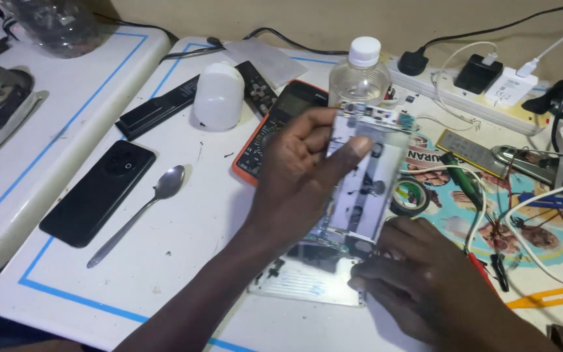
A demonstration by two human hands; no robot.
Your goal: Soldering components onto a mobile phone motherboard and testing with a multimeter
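1. The left hand [298, 179] holds an opened phone assembly [366, 176] raised above the middle of the counter [184, 228]. Its fingers [350, 153] are clamped on the assembly's left long edge and face, with the thumb side toward the camera.
2. The assembly's long axis runs nearly upright in the head view, leaning slightly to the right at the top. The top end, which carries small circuit parts, lies just in front of the clear plastic bottle [360, 78] with a white cap.
3. The right hand [418, 280] rests lower and nearer the counter's near edge. Its fingers are curled together on the lower end of a flat pale panel [307, 280] that lies on the counter. Whether they also touch the raised assembly cannot be told.
4. The assembly lies above and slightly left of the right hand; the left hand is the nearer and the only one clearly gripping it.
5. Packages and labels: a round printed sheet, turquoise with food pictures [451, 195], lies under wires toward the right edge. A roll of dark tape [410, 195] sits on it, and a white power strip [477, 98] runs along the far edge.
6. To the left lie an orange-edged calculator [275, 124], a white bulb-like dome [218, 96], a spoon [141, 212] and a black phone [98, 192].
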